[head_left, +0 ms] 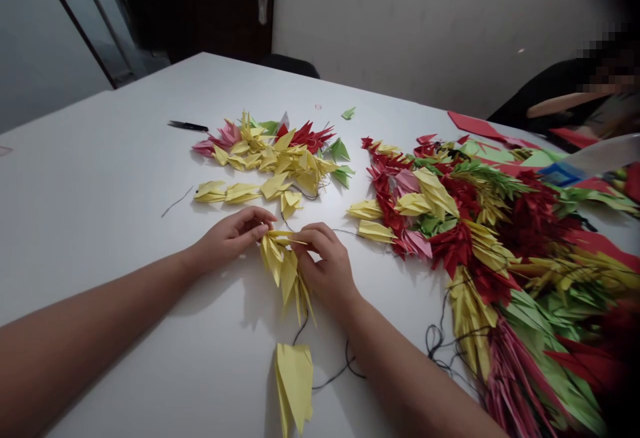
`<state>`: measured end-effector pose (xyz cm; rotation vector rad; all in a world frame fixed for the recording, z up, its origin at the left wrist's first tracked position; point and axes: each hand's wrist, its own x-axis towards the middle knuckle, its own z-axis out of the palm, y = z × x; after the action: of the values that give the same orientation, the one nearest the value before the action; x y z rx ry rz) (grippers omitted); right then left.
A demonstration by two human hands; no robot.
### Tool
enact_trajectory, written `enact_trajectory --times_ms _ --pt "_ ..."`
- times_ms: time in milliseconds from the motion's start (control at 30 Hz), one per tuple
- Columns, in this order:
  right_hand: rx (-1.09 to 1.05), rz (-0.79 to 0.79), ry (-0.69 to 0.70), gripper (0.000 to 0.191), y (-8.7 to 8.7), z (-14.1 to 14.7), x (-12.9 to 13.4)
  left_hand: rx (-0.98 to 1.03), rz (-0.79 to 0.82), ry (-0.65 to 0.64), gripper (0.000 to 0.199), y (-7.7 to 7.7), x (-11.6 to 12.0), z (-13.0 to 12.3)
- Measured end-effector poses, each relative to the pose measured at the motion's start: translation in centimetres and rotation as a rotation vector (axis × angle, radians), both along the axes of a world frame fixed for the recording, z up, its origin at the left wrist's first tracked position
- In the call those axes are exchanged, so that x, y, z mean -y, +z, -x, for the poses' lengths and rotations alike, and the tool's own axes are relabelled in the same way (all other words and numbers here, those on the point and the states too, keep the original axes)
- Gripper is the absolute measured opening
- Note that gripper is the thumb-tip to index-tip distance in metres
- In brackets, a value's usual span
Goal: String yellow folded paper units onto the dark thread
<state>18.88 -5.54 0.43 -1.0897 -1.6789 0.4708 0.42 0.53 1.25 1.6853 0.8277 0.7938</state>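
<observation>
My left hand [246, 230] pinches the upper left end of a cluster of folded yellow paper pieces [284, 270] above the white table. On the cluster's right side, my right hand [325, 261] has its fingers closed on the same folded paper. A dark string [300, 333] runs down from the cluster to a larger folded yellow paper piece [294, 385] near the front edge of the view. Just beyond my hands lies a row of folded yellow pieces [243, 192]. My fingers hide part of the cluster.
Behind the row is a pile of yellow, red and green folded paper [280, 151]. Many strung paper pieces [470, 225] and loose black string [440, 345] cover the table's right side. A black-handled tool [190, 126] lies back left. Another person's arm [565, 101] shows at far right.
</observation>
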Motion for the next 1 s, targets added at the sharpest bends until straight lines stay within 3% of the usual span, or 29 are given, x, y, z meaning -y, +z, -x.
enact_trajectory --times_ms 200,400,467,633,800,933,1000 --pt "0.014 0.014 -0.026 0.013 -0.1 0.2 0.0 -0.084 -0.033 -0.073 0.033 0.0 0.1 0.0" --pt "0.033 0.063 0.037 0.011 0.2 0.6 0.4 -0.242 -0.271 -0.097 0.019 0.5 0.3 -0.3" --pt "-0.022 0.168 0.075 0.011 0.4 0.6 0.5 -0.263 -0.301 -0.052 0.018 0.6 0.5 -0.4" --pt "-0.23 0.513 0.173 0.037 0.4 0.2 -0.1 -0.235 -0.445 0.111 0.024 0.5 0.9 -0.4" --pt "-0.304 0.658 0.335 0.025 0.6 -0.2 -0.2 -0.195 -0.591 0.235 0.02 0.5 1.1 -0.3" --pt "-0.222 0.841 0.537 0.023 1.0 -0.3 0.5 -0.182 -0.558 0.283 0.02 0.6 1.1 -0.3" --pt "-0.164 0.824 0.549 0.018 1.1 -0.2 0.7 -0.177 -0.506 0.284 0.022 0.6 1.0 -0.3"
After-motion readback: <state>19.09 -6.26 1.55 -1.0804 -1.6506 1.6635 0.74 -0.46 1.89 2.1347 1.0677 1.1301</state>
